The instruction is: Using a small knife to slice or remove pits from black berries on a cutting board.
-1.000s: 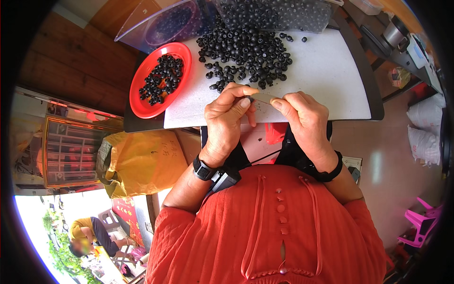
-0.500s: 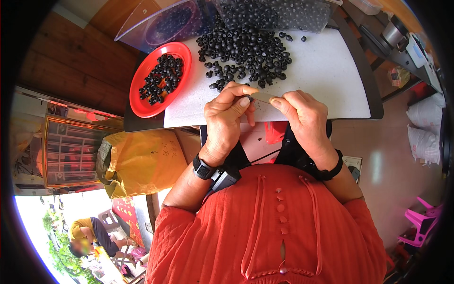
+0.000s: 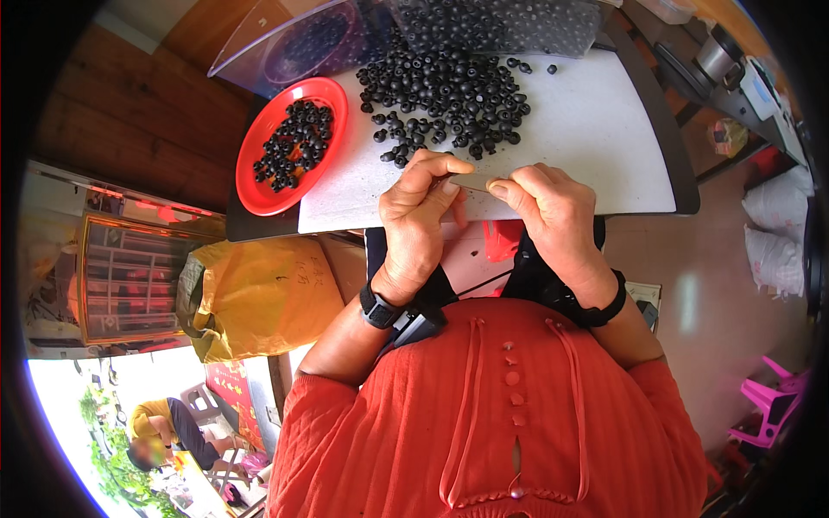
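Note:
My left hand (image 3: 414, 211) is closed in a pinch at the near edge of the white board. A small black round part sits between its thumb and fingertips, mostly hidden. Held by its end in my right hand (image 3: 554, 207) is a thin flat blade (image 3: 473, 182), its tip reaching the left fingertips. Just beyond both hands lies a loose pile of small black round parts (image 3: 449, 91), several with a hole showing. To the left, a red plate (image 3: 250, 164) bears more small black pieces (image 3: 296, 142).
The white board (image 3: 604, 138) lies on a dark-edged table (image 3: 685, 186). Clear plastic bins (image 3: 553, 26) with black parts stand at its far side. A yellow bag (image 3: 259, 293) is left of me, a pink stool (image 3: 768, 401) at right. Another person (image 3: 168, 423) sits far left.
Both hands stay close together over the board's near edge. The left has shifted slightly right, and the blade has turned so that it shows narrower, with the small part more hidden.

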